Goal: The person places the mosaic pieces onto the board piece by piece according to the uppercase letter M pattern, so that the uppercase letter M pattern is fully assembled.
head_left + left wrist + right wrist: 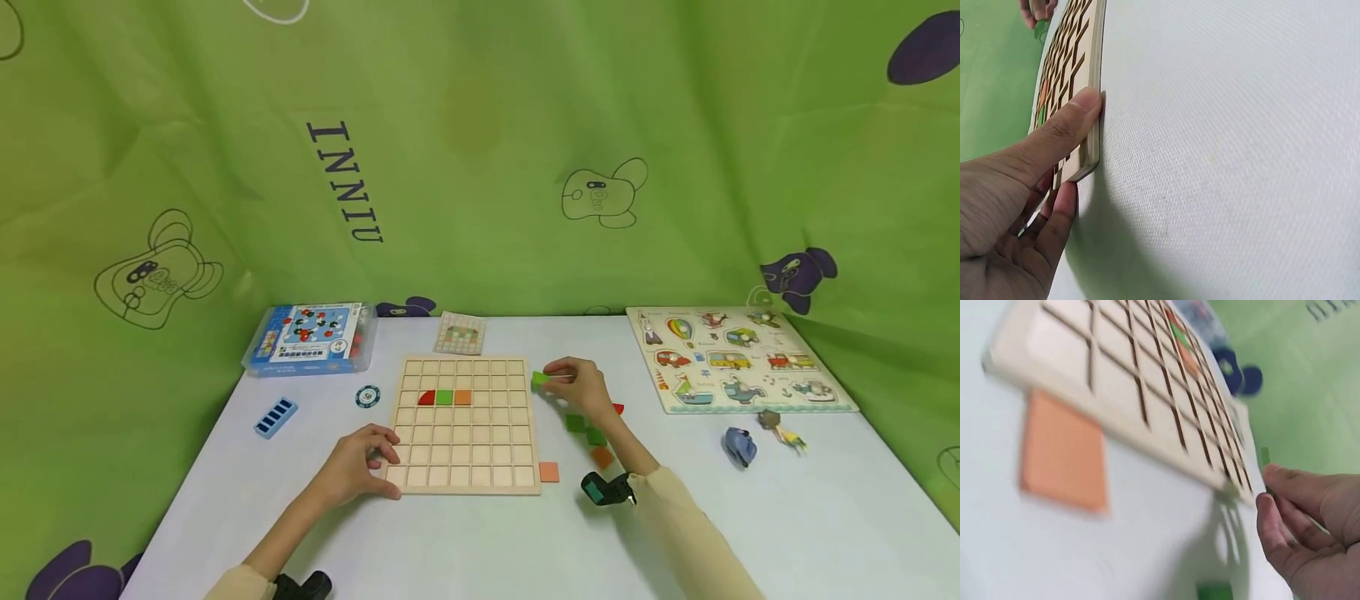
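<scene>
A wooden grid board (459, 490) lies on the white table. My left hand (351, 467) grips its near left corner; in the left wrist view the thumb (1063, 125) lies on the board's edge, other fingers curled at the side. A red quarter-round tile (427, 398), a green square tile (444, 397) and an orange square tile (462, 397) sit in a row in the grid. Beyond the board's right edge, my right hand (581, 387) pinches another green tile (539, 381) between thumb and fingers, above the table.
Green tiles (575, 423), an orange tile (602, 457) and a partly hidden red piece (618, 408) lie under the right forearm. Another orange tile (549, 472) lies beside the board. Around are a pattern card (460, 333), plastic box (311, 342), round chip (367, 396) and picture puzzle (738, 360).
</scene>
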Tool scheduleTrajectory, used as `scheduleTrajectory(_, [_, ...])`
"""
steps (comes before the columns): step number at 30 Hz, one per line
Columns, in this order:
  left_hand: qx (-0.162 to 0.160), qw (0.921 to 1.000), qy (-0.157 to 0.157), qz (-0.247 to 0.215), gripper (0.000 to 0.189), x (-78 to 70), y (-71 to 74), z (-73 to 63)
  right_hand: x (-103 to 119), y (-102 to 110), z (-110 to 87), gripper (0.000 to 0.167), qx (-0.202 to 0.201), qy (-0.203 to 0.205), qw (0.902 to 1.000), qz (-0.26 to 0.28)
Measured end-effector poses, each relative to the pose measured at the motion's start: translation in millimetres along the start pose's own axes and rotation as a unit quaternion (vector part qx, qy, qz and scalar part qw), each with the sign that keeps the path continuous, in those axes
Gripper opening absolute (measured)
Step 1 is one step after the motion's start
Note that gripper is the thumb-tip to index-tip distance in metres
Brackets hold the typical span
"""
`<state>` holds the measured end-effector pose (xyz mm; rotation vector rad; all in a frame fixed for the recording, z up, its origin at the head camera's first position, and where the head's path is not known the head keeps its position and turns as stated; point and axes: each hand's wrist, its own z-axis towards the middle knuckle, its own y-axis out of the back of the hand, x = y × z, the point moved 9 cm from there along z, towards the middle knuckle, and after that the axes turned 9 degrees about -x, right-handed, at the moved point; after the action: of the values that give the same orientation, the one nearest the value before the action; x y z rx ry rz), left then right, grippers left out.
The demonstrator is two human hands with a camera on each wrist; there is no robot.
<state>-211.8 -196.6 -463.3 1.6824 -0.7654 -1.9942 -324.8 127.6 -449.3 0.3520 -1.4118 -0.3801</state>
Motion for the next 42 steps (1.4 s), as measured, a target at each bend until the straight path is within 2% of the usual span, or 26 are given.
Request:
scheduleTrajectory(2, [0.002, 1.0, 0.002, -0.001, 0.038, -0.2, -0.4, 0.8, 7, -8, -4.2, 0.026, -0.002, -0.001, 0.9999, 0.011])
scheduleTrajectory(9, [0.001, 1.0, -0.002, 0.0, 0.037, -5.1, -0.2, 6.0, 38, -52, -15.4, 0.023, 0.022, 0.072, 0.9971, 0.016])
scheduleTrajectory(13, [0.004, 1.0, -0.007, 0.003, 0.037, -8.3, -1.4, 8.5, 47, -66, -17.9, 0.024, 0.014, 0.093, 0.9955, 0.011])
scheduleTrajectory(20, [0.009, 0.9999, -0.006, 0.0, 0.038, -6.4, -3.7, 6.3, 45, -74, -19.9, 0.033, 0.012, 0.078, 0.9966, 0.023])
scheduleTrajectory(29, [0.006, 1.0, 0.002, -0.003, 0.037, -3.4, -3.5, 4.9, 44, -75, -19.1, 0.029, 0.023, 0.072, 0.9967, 0.028])
scheduleTrajectory(32, [0.005, 1.0, -0.006, -0.002, 0.037, -3.8, -1.9, 4.0, 44, -68, -21.0, 0.03, 0.027, 0.061, 0.9965, 0.05])
scheduleTrajectory(35, [0.001, 1.0, -0.009, -0.002, 0.037, -2.9, 0.8, 1.8, 38, -45, -27.1, 0.031, 0.021, 0.043, 0.9965, 0.069])
scheduleTrajectory(38, [0.0, 1.0, -0.005, 0.002, 0.037, -0.7, 1.8, 0.9, 23, -7, -38.9, 0.033, 0.008, 0.021, 0.9981, 0.057])
scheduleTrajectory(42, [0.005, 0.9999, -0.006, 0.007, 0.037, 0.9, 1.2, 1.5, -4, 53, -57.0, 0.032, -0.048, -0.009, 0.9988, -0.005])
